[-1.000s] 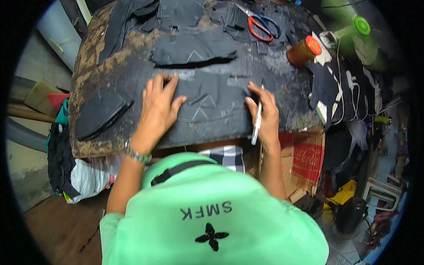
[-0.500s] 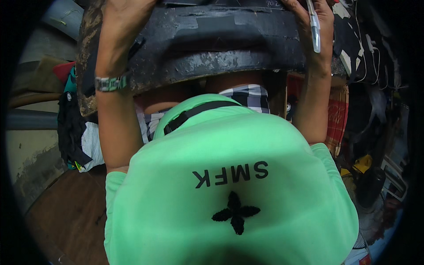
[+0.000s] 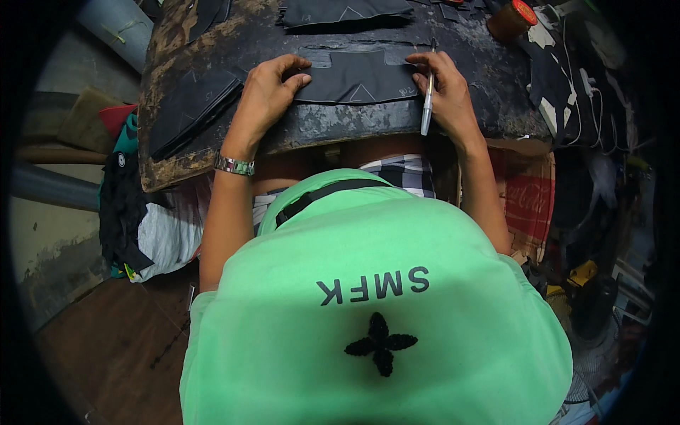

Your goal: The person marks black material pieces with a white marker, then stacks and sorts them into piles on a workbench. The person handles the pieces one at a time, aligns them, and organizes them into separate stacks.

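The black cut piece [image 3: 354,81] lies flat on the worn dark work board [image 3: 453,120], near the board's front edge, at 12 o'clock from the person's green shirt [image 3: 375,304]. It is a wide, thin, matte sheet with stepped notches along its far edge. A small chalk triangle is drawn near its near edge, and faint light marks sit toward its right end.

The left hand [image 3: 265,95] rests on the piece's left end, at 9 o'clock from its centre. The fingers are curled, with the tips pressing the material down, and clamp nothing. A metal wristband [image 3: 234,166] sits on that wrist.

The right hand [image 3: 446,95] covers the right end, at 3 o'clock. It pinches a silver pen [image 3: 427,106], held upright along the fingers.

More black pieces [image 3: 188,106] are stacked at 9 o'clock on the board. A brown spool with a red cap [image 3: 511,19] stands at 1 o'clock.
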### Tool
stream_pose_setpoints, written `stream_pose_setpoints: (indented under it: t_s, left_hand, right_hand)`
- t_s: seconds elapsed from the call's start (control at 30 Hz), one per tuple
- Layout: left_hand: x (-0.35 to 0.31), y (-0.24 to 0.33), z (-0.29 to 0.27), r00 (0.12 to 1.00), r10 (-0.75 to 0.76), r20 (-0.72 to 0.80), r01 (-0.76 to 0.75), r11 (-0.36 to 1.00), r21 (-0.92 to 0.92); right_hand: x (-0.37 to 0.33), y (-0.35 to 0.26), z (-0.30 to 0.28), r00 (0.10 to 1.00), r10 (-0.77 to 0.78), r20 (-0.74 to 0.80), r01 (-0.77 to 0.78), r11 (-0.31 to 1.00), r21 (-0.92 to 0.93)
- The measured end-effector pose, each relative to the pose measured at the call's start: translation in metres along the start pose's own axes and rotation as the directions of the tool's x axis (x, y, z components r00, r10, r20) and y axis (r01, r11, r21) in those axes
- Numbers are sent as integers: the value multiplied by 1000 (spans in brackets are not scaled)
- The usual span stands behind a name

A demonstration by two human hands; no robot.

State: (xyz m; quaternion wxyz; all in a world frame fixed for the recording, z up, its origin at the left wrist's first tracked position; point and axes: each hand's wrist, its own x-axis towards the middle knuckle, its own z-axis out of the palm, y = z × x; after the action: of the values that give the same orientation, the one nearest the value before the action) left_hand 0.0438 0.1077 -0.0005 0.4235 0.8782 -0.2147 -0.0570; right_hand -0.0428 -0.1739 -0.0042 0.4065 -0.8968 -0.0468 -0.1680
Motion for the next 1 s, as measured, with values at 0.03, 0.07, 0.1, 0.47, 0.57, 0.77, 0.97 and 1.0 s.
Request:
stream_pose_setpoints:
  t_s: [0.03, 0.07, 0.1, 0.47, 0.57, 0.77, 0.97, 1.0]
  left_hand:
    - [-1, -1, 0, 999, 41, -24, -41, 999, 0]
    - [0, 0, -2, 999, 41, 12, -41, 999, -9]
    - [0, 2, -3, 999, 42, 30, -43, 999, 8]
    - [92, -1, -37, 937, 346, -46, -293, 849, 440]
    - [111, -4, -29, 924, 356, 140, -366, 716, 594]
    - [132, -2, -37, 939, 240, 248, -335, 809, 483]
    - [145, -6, -45, 941, 223, 255, -310, 871, 382]
    - [148, -7, -46, 949, 195, 248, -285, 867, 408]
  right_hand:
    - [-3, 0, 0, 999, 34, 19, -34, 999, 2]
    - [-3, 0, -1, 1000, 25, 16, -25, 1000, 13]
    - [0, 0, -2, 997, -72, -7, 72, 996, 44]
    - [113, 20, -12, 998, -48, 29, 53, 972, -228]
    - [132, 19, -4, 991, -46, 124, 83, 945, -317]
    - [139, 21, -3, 962, -86, 260, 182, 910, -372]
    - [140, 22, -2, 982, -52, 179, 118, 916, -383]
    - [138, 21, -1, 982, -54, 179, 119, 921, -372]
